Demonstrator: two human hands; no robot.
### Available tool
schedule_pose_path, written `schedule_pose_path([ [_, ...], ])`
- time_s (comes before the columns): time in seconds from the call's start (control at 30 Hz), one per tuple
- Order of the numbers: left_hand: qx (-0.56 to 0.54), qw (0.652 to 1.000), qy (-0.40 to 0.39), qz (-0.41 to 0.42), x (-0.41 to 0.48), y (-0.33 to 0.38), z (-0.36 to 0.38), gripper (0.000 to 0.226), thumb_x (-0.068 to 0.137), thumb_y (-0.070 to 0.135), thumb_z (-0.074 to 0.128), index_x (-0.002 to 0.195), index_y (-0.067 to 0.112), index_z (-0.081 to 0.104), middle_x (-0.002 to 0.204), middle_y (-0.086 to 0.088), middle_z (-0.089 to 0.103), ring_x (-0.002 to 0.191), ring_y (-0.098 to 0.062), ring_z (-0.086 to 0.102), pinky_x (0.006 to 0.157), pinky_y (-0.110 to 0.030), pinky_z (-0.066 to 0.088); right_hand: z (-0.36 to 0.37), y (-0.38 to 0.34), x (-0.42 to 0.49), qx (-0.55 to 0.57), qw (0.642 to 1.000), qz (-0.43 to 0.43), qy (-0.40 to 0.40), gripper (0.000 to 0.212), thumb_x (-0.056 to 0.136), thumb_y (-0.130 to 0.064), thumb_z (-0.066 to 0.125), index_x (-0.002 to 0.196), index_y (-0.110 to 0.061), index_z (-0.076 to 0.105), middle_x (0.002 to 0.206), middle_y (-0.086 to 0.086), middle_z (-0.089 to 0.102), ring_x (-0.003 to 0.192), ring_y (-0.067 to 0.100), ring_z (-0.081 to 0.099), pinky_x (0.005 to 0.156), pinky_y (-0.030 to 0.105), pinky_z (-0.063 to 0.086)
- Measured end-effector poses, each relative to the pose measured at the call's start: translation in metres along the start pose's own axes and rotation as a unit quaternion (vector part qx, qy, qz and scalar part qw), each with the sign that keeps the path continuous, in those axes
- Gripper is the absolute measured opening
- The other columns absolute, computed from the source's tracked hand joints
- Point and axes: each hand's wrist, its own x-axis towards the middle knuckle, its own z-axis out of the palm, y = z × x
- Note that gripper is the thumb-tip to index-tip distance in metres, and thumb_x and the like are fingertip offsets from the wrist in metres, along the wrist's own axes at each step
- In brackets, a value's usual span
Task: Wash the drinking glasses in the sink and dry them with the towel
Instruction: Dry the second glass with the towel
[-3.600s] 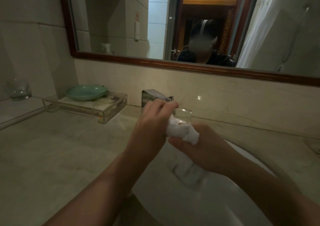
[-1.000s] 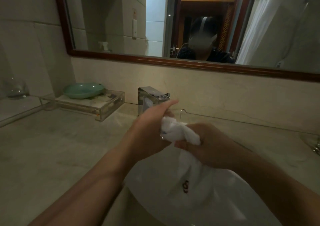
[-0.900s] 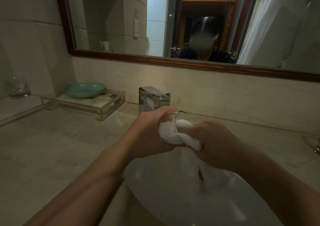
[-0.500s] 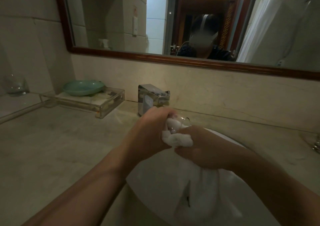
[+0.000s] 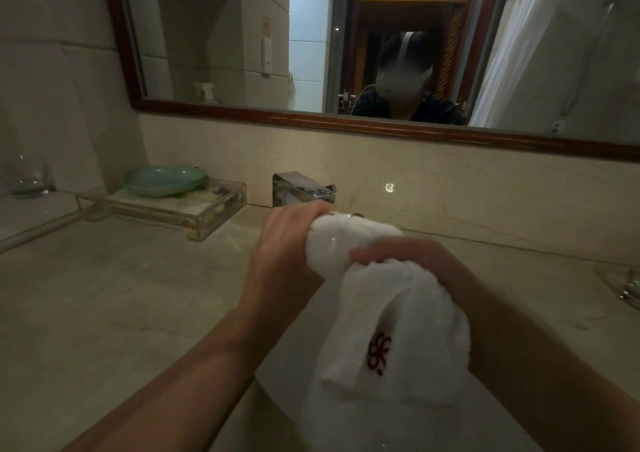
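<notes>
your left hand [image 5: 287,254] is wrapped around the drinking glass [image 5: 341,230], fingers curled over its far side. the glass is mostly buried in the white towel [image 5: 391,313]; only a sliver of rim shows at the top. your right hand [image 5: 412,261] is clenched on the towel just beside it, thumb pressing cloth against the glass. loose towel end hangs below both hands over the sink [image 5: 277,392]. faucet [image 5: 301,188] sits just beyond your left hand.

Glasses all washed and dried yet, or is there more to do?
Not finished. One clear glass already stands on the shelf at the far left. Another glass is being dried: the left hand holds it, and the right hand wraps the white towel around it. Whether more glasses wait isn't visible.
</notes>
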Motion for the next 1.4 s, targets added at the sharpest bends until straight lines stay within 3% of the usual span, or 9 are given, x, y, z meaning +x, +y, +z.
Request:
schedule_pose_path([
  [0.1,-0.008,0.999,0.029,-0.041,0.001,0.007,0.002,0.059,0.075,0.044,0.082,0.121,0.021,0.052,0.107,0.002,0.066,0.099,-0.006,0.056,0.089,-0.011,0.046,-0.002,-0.005,-0.002,0.1,0.995,-0.024,-0.001,0.069,0.056,-0.022,0.075,0.119,0.0,0.062,0.084,0.015,0.073,0.069,0.022,0.071,0.062,0.03,0.057],
  [0.2,-0.101,0.979,0.004,-0.177,-0.002,0.005,0.002,0.057,0.071,0.034,0.092,0.116,0.024,0.059,0.107,0.018,0.069,0.096,0.0,0.066,0.081,-0.009,0.051,0.003,-0.003,0.001,0.195,0.979,-0.05,0.019,0.049,0.078,-0.029,0.069,0.115,0.002,0.072,0.103,0.021,0.072,0.091,0.031,0.069,0.092,0.042,0.054],
  [0.37,-0.383,0.819,0.058,-0.423,0.004,0.008,0.005,0.068,0.042,0.005,0.097,0.102,0.017,0.067,0.082,0.004,0.075,0.077,-0.012,0.072,0.063,-0.017,0.055,0.004,0.0,0.002,0.341,0.937,-0.067,0.017,0.051,0.096,-0.049,0.054,0.112,-0.007,0.077,0.109,0.019,0.073,0.094,0.031,0.072,0.099,0.045,0.048],
  [0.57,-0.495,0.793,-0.076,-0.347,0.007,0.015,0.003,0.016,0.081,0.004,0.079,0.092,0.01,0.069,0.086,-0.009,0.069,0.079,-0.02,0.067,0.068,-0.034,0.055,0.01,0.009,0.015,0.238,0.961,-0.069,0.125,0.065,0.094,-0.062,0.05,0.136,-0.011,0.057,0.114,0.019,0.074,0.106,0.034,0.071,0.1,0.048,0.052],
  [0.73,-0.438,0.825,-0.132,-0.331,-0.003,0.035,0.011,0.045,0.069,0.011,0.093,0.107,0.015,0.07,0.105,-0.005,0.075,0.096,-0.017,0.074,0.076,-0.031,0.06,0.003,0.018,0.026,0.161,0.968,-0.083,0.172,0.083,0.09,-0.076,0.041,0.138,-0.01,0.053,0.116,0.018,0.072,0.105,0.033,0.072,0.097,0.051,0.056],
  [0.9,-0.338,0.89,-0.028,-0.306,-0.007,0.03,0.027,0.05,0.063,0.004,0.094,0.103,0.021,0.069,0.095,-0.001,0.077,0.087,-0.015,0.075,0.075,-0.031,0.061,-0.012,0.019,0.028,0.213,0.955,-0.158,0.13,0.048,0.106,-0.017,0.031,0.078,-0.004,0.069,0.067,0.005,0.073,0.065,0.009,0.072,0.059,0.018,0.056],
  [0.97,-0.325,0.887,0.011,-0.327,-0.005,0.025,0.025,0.052,0.06,0.009,0.094,0.103,0.02,0.068,0.092,-0.001,0.076,0.085,-0.015,0.075,0.074,-0.029,0.061,-0.016,0.018,0.029,0.212,0.961,-0.158,0.079,0.035,0.099,-0.006,0.035,0.089,0.004,0.067,0.088,0.017,0.073,0.085,0.024,0.072,0.071,0.027,0.058],
  [1.13,-0.425,0.789,0.033,-0.441,0.003,0.018,0.017,0.056,0.062,0.008,0.087,0.114,0.013,0.067,0.099,-0.006,0.076,0.092,-0.028,0.075,0.074,-0.045,0.063,-0.018,0.006,0.021,0.125,0.974,-0.184,0.054,0.043,0.093,0.003,0.062,0.134,-0.01,0.058,0.122,0.017,0.071,0.112,0.034,0.069,0.095,0.047,0.057],
  [1.4,-0.588,0.68,-0.076,-0.432,0.005,0.03,0.016,0.041,0.079,0.012,0.072,0.12,0.011,0.068,0.117,-0.019,0.073,0.102,-0.033,0.072,0.079,-0.039,0.059,-0.02,0.011,0.02,0.064,0.971,-0.208,0.101,0.017,0.091,-0.012,0.07,0.107,-0.005,0.071,0.1,0.018,0.075,0.093,0.03,0.074,0.08,0.039,0.06],
])
